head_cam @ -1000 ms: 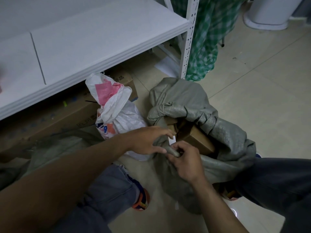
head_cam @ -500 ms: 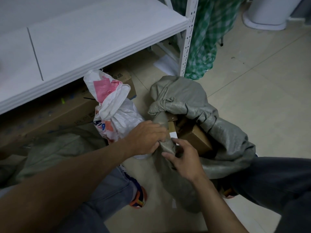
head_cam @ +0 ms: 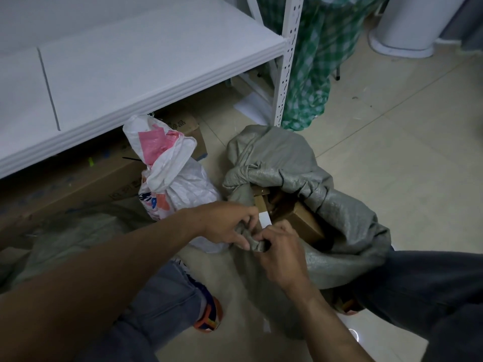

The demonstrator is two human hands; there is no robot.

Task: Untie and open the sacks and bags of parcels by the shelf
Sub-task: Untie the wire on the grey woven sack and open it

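White shelf (head_cam: 130,74) top left, long cardboard box (head_cam: 78,184) lying on the floor under it. A crumpled grey sack (head_cam: 65,244) sits low at far left, partly behind my left forearm. Next over: white woven bag (head_cam: 177,184) with pink and blue print, upright on the floor just in front of the shelf edge, neck bunched shut. My left hand (head_cam: 224,226) is in front of that bag, fingers curled, pinching a twisted bunch of fabric at the mouth of the big grey sack (head_cam: 339,205). My right hand (head_cam: 282,246) is touching the left, fingers curled on the same bunch from the near side. The big grey sack is on the tiles between my knees, by the shelf post (head_cam: 287,61), mouth partly open. A brown parcel (head_cam: 305,226) shows inside, white label (head_cam: 265,219) just above my knuckles. Sack's far rim is rolled and twisted. Green checked cloth (head_cam: 313,61) hangs behind the post; white bin base (head_cam: 407,27) at top right.
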